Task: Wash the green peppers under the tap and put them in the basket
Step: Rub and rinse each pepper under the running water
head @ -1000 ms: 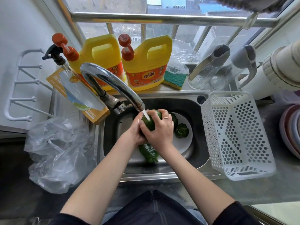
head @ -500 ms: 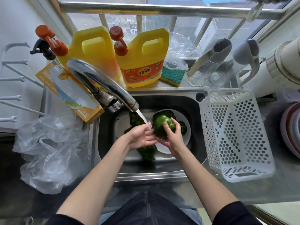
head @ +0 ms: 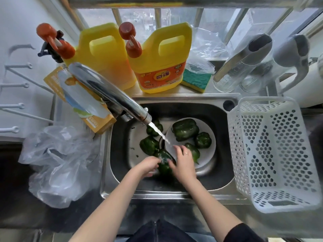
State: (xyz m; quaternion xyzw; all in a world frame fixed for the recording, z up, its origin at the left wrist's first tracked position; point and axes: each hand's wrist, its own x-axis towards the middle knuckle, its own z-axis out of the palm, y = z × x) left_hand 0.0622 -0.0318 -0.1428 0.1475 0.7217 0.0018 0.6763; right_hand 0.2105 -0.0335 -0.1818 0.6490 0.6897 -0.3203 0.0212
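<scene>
Head view, looking down into a steel sink with water running from a chrome tap. Low in the sink, near its front wall, both hands around one green pepper: left hand curled against its left side, gripping; right hand laid over its right side, fingers bent around it, a ring on one finger. Stream landing just behind the hands, at the edge of a white plate on the sink floor. On that plate, three more peppers; two others on the sink floor, left of the plate. Just right of the sink, a white perforated basket, holding nothing. Behind the sink, two yellow detergent jugs and a green sponge. Left of the sink, a crumpled clear plastic bag.
</scene>
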